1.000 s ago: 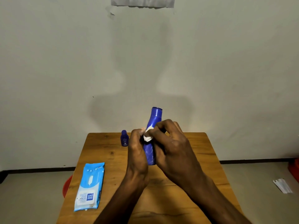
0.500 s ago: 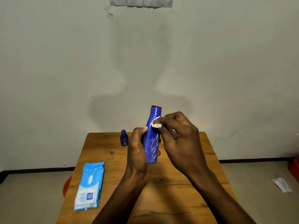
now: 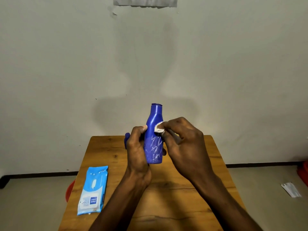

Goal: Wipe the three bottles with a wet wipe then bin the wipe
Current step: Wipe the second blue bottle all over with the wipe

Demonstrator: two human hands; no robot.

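My left hand (image 3: 135,150) grips a tall blue bottle (image 3: 154,139) upright above the wooden table (image 3: 166,189). My right hand (image 3: 185,142) pinches a small white wet wipe (image 3: 159,127) and presses it against the bottle's shoulder. White smears show on the bottle's lower body. A small dark blue bottle (image 3: 127,136) stands at the table's far edge, mostly hidden behind my left hand. No third bottle shows.
A light blue pack of wet wipes (image 3: 93,189) lies on the table's left side. A red container (image 3: 70,190) peeks out on the floor under the table's left edge. A piece of paper (image 3: 290,189) lies on the floor at right, with something red (image 3: 303,174) beyond it.
My right hand has moved the wipe from the bottle's middle up to its shoulder, uncovering the smeared lower body. The bottle now stands more upright in my left hand.
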